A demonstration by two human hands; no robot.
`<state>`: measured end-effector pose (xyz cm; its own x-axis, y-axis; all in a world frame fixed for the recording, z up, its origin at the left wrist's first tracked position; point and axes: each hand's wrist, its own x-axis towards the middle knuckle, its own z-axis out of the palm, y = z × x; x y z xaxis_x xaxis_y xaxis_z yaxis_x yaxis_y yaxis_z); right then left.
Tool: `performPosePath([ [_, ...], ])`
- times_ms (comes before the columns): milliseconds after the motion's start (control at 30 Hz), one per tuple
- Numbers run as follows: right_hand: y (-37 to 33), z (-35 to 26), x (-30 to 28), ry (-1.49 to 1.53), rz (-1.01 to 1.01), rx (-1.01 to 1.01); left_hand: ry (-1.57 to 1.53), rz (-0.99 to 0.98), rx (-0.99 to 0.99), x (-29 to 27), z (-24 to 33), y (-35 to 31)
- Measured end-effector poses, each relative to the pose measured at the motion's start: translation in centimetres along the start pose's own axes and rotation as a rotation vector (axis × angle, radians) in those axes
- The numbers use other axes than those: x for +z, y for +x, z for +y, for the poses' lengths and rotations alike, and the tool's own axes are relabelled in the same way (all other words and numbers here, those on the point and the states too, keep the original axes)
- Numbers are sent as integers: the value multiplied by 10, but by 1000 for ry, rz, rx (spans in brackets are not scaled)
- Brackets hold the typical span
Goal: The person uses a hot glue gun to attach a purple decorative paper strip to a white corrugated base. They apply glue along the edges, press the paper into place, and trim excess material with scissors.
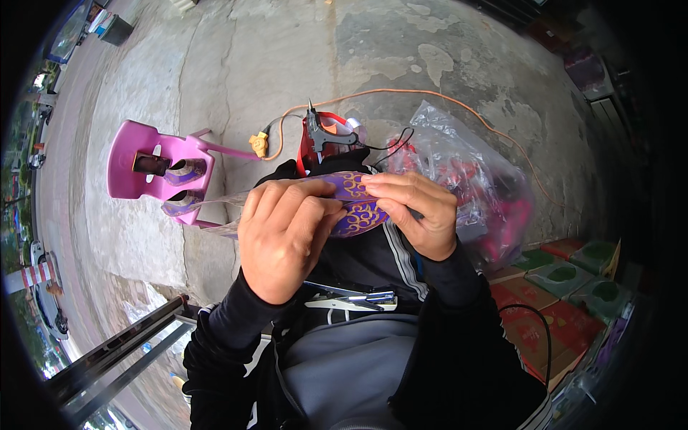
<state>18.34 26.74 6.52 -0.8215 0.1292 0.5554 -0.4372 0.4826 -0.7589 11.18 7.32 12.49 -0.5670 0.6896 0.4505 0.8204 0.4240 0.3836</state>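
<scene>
Both hands hold a purple strip with gold swirls (pixel 356 217) in front of my lap. My left hand (pixel 283 233) pinches it from the left, fingers bent over its edge. At the right end, my right hand (pixel 419 208) grips it between thumb and fingertips. A pale, see-through length of the strip runs left from my left hand toward the pink chair. On my lap, just below the hands, lies a stapler (pixel 358 299). Beyond the hands a dark glue gun (pixel 326 132) stands nozzle up by a red item (pixel 304 158).
A pink plastic chair (pixel 132 136) at left carries a phone (pixel 150 163) and a purple patterned piece (pixel 185 172). An orange cord (pixel 401 91) with a yellow connector (pixel 259 144) crosses the concrete. At right are a clear plastic bag (pixel 476 172) of red and pink things and red cartons (pixel 566 322).
</scene>
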Motion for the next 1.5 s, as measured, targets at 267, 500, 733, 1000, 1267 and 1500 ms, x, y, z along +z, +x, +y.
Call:
performPosePath([
  [267, -1, 3, -3, 32, -69, 24, -39, -30, 48, 1, -6, 3],
  [500, -2, 3, -4, 35, -83, 27, -75, -22, 33, 2, -7, 2],
  [733, -2, 2, -3, 28, -79, 28, -79, -27, 16, 3, -7, 0],
  [1000, -2, 1, -3, 28, -74, 31, -72, -25, 10, 4, -7, -2],
  [1267, -3, 1, 0, -23, -10, 29, -64, -25, 16, 1, -4, 1],
  [1500, -3, 1, 2, -32, 17, 11, -87, -21, -65, 1, -3, 4],
])
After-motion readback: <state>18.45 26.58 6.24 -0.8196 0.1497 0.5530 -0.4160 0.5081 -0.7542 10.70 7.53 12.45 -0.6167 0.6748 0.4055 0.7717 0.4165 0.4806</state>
